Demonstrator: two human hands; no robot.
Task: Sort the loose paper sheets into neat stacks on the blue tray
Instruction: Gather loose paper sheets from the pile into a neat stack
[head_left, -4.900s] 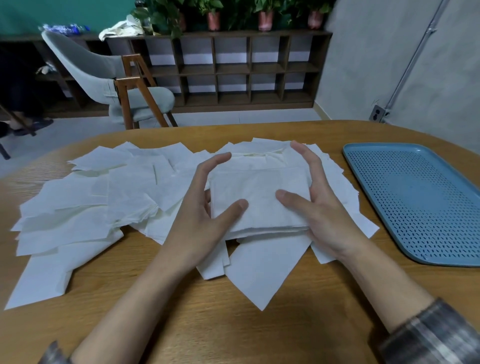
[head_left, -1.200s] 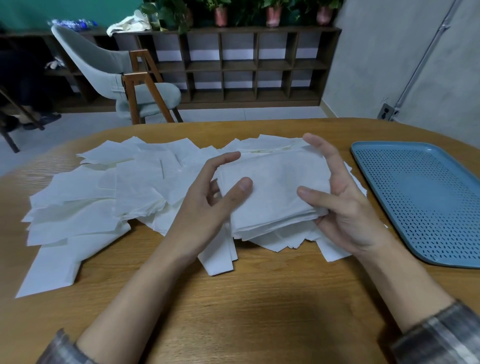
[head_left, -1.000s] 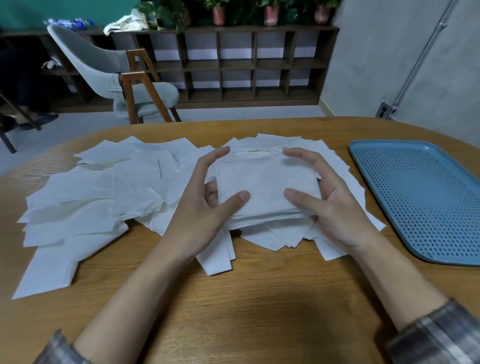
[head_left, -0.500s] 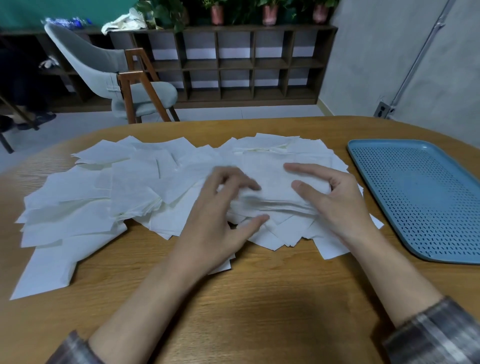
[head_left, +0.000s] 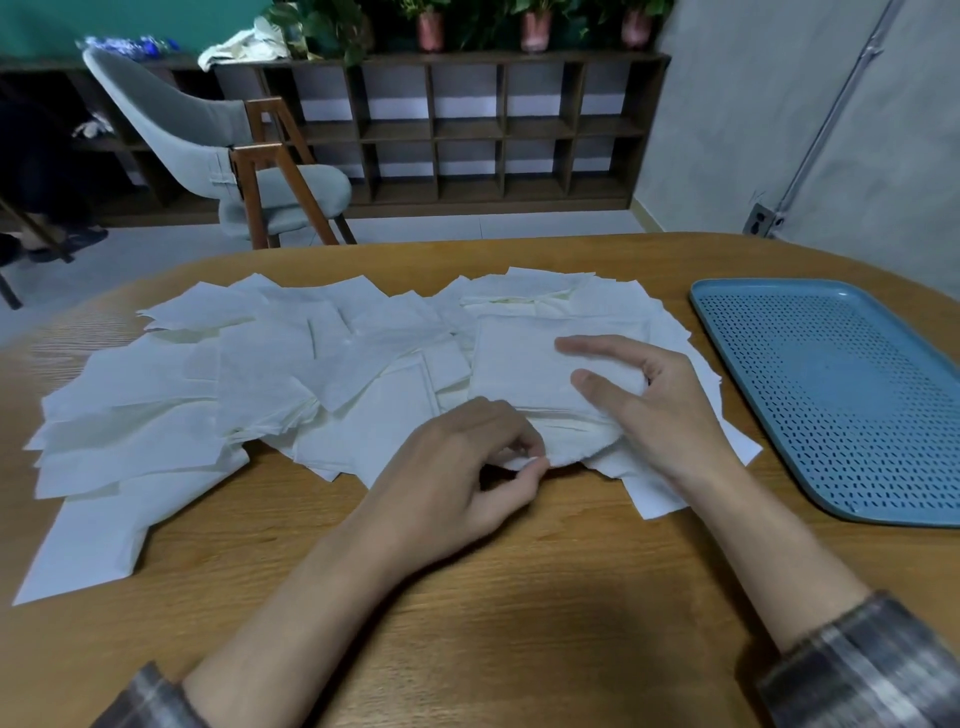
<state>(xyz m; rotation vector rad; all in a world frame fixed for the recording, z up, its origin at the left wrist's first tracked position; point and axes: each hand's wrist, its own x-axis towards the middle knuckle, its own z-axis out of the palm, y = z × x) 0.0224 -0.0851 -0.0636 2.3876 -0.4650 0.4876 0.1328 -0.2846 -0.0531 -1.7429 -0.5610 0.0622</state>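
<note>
With right hand and left hand worked over the wooden table, hardly began the task yet: left the loose sheets spread wide, placed nothing on the blue tray (bare, at right side). Gripped the small gathered stack, lying on those sheets, between right thumb and fingers. Pinched one sheet edge just under it with left fingertips, closed together.

A person wears a grey plaid shirt, its left sleeve and right sleeve showing at the near edge of the desk. Pale and dark stripes cross the bunched cloth. Forearms, left hand and right hand are bare.
</note>
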